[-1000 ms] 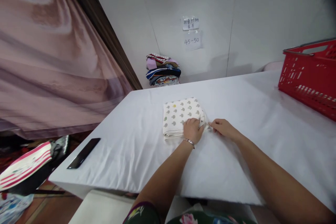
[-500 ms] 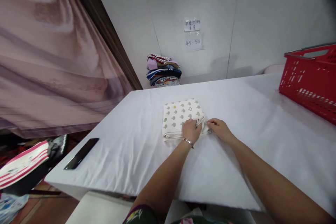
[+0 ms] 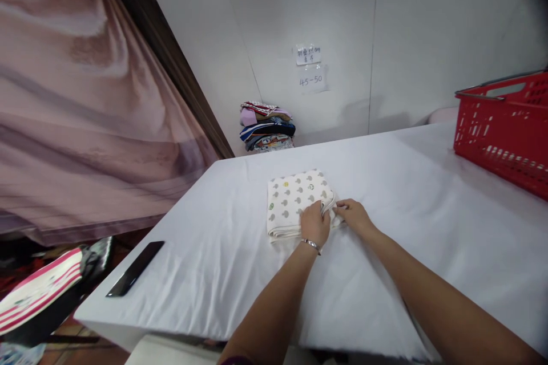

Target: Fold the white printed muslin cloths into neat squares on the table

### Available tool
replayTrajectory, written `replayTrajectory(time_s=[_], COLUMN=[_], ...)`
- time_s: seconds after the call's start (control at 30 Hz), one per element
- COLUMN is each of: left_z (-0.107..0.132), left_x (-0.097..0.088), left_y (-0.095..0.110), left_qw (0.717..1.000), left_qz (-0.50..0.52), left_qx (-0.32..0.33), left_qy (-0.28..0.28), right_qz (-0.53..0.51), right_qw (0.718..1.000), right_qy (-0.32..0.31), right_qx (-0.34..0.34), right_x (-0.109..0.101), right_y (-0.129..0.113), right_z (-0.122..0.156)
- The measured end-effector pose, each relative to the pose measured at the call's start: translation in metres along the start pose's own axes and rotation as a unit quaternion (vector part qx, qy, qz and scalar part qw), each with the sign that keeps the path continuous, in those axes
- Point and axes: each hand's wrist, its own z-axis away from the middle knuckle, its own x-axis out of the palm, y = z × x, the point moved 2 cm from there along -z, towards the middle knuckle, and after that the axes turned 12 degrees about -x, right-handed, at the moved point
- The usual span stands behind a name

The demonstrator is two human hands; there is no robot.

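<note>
A folded white cloth [image 3: 295, 199] printed with grey tree-like shapes lies on the white-covered table in front of me. My left hand [image 3: 314, 223], with a silver bracelet at the wrist, grips the layers at its near right corner, thumb on one side and fingers on the other. At the cloth's right edge, my right hand [image 3: 353, 215] pinches a loose flap of the same cloth between thumb and fingertips. The folded layers show along the near edge. Parts of my left fingers are hidden in the folds.
A red plastic basket [image 3: 505, 131] stands on the table at the far right. Folded clothes [image 3: 268, 126] are stacked beyond the table's far edge by the wall. A dark flat object [image 3: 136, 268] lies near the left edge. A pink curtain [image 3: 85, 102] hangs at the left.
The camera view has tilted slightly, so everything sits a little lower. My right hand has come slightly closer to my left at the cloth's right edge; both keep hold.
</note>
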Motion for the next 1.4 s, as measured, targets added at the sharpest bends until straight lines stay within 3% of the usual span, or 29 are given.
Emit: replayTrajectory(time_s=[0.5, 0.8, 0.97, 1.13, 1.27, 1.4], left_z=[0.005, -0.004, -0.015, -0.017, -0.018, -0.02], left_x=[-0.004, -0.006, -0.01, -0.011, -0.01, -0.009], left_y=[0.006, 0.006, -0.005, -0.006, -0.009, -0.012], left_qw=[0.997, 0.996, 0.994, 0.993, 0.991, 0.988], left_qz=[-0.045, -0.073, 0.017, 0.059, 0.071, 0.076], left_qx=[0.059, 0.023, -0.067, -0.053, -0.068, -0.101], left_qy=[-0.015, -0.046, -0.085, -0.085, -0.087, -0.084], right_qz=[-0.169, -0.197, -0.159, -0.028, 0.008, 0.009], right_qw=[0.985, 0.979, 0.987, 0.99, 0.987, 0.989], right_qy=[-0.012, -0.049, -0.018, -0.05, -0.123, -0.125], right_qx=[0.024, 0.002, -0.019, -0.129, -0.105, -0.084], right_x=[-0.003, -0.006, -0.008, -0.008, -0.014, -0.019], right_y=[-0.001, -0.007, -0.012, -0.018, -0.007, 0.0], right_z=[0.005, 0.006, 0.009, 0.015, 0.014, 0.011])
